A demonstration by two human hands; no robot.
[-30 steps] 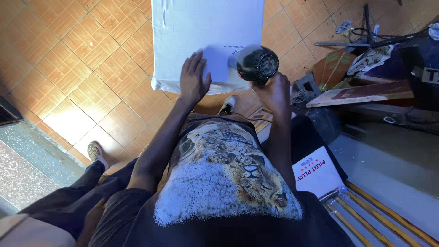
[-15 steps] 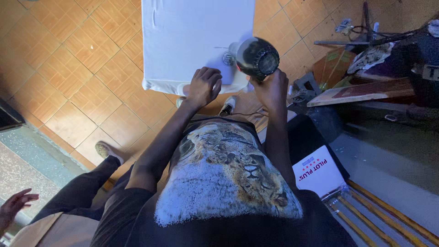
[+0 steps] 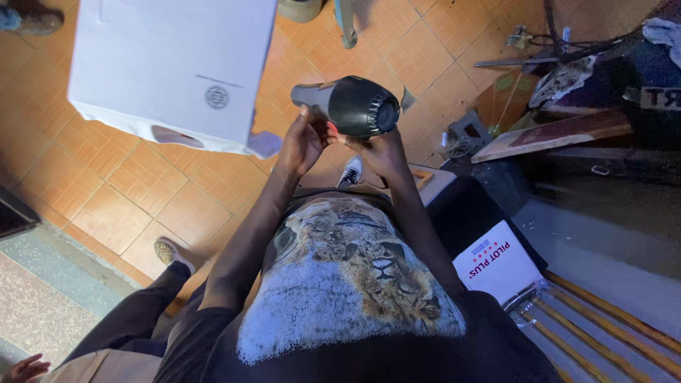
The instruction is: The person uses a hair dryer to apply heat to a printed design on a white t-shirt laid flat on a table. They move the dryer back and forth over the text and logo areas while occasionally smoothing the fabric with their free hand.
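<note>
Matt black plastic hair dryer [image 3: 355, 106], smooth white cardboard box [image 3: 170, 71], glossy orange floor tiles [image 3: 142, 191].

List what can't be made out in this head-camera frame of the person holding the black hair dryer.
- Hair dryer handle, head view: covered by the left hand and right hand.
- Its cord and switch: not visible behind the hands.
- White box: top cut off by the frame edge.
- Box cut-out contents: too dark.
- Clutter at right: too small and shadowed to identify.
</note>
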